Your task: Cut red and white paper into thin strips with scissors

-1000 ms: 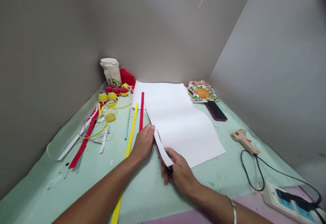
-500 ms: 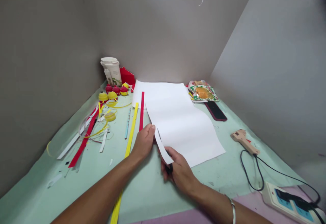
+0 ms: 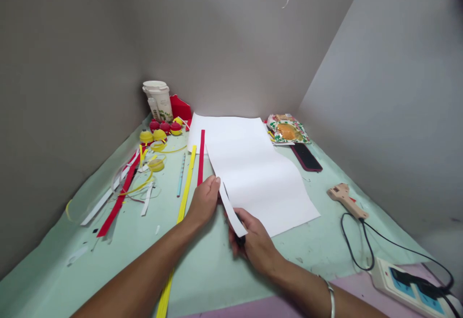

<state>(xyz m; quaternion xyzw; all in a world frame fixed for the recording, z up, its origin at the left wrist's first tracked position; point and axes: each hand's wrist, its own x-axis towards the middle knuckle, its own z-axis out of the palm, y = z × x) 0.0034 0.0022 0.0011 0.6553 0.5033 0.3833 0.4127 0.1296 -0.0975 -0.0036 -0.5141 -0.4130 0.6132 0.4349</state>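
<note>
A large sheet of white paper [image 3: 256, 178] lies before me, its left edge partly cut into a narrow strip [image 3: 231, 214] that curls toward me. My left hand [image 3: 205, 200] pinches the paper at that edge, fingers closed. Lower right, my right hand [image 3: 253, 238] is closed around scissors [image 3: 240, 240]; only a bit of the black handle shows, and the blades are hidden by the strip and paper. A red strip [image 3: 201, 156] and yellow strips [image 3: 187, 183] lie left of the sheet, the yellow ones running under my left forearm.
On the left are cut strips [image 3: 119, 202], yellow and red balls [image 3: 159, 135], a pencil [image 3: 181, 176] and a white bucket [image 3: 159, 101]. To the right sit a packet [image 3: 289, 130], a phone [image 3: 306, 157], a glue gun [image 3: 347, 201] with its cord, and a power strip [image 3: 408, 289].
The loose end of the white strip has dipped slightly lower over my right hand. Both hands stay in almost the same place.
</note>
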